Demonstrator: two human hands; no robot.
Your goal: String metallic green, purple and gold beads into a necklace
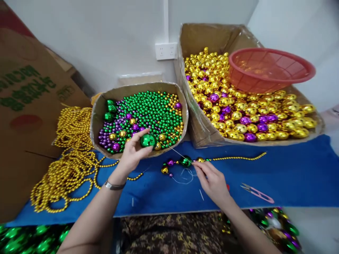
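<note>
My left hand (pixel 134 150) pinches a large shiny green bead (pixel 148 141) between thumb and fingers, over the near edge of the smaller bead box (pixel 91 132). In my right hand (pixel 212 178) a thin pale needle (pixel 178 152) is gripped, its tip pointing up and left toward the green bead but apart from it. Below it, a partly strung strand of gold, purple and green beads (pixel 171 162) curves on the blue cloth, with loose clear thread (pixel 185 182) beside it. A string of small gold beads (pixel 238 157) runs off to the right.
A large box (pixel 197 139) of gold and purple beads stands at the back right, a red basket (pixel 272 86) resting on top. Gold bead strings (pixel 63 176) pile at the left by a tall carton (pixel 26 116). Pink thread snips (pixel 258 193) lie at the right.
</note>
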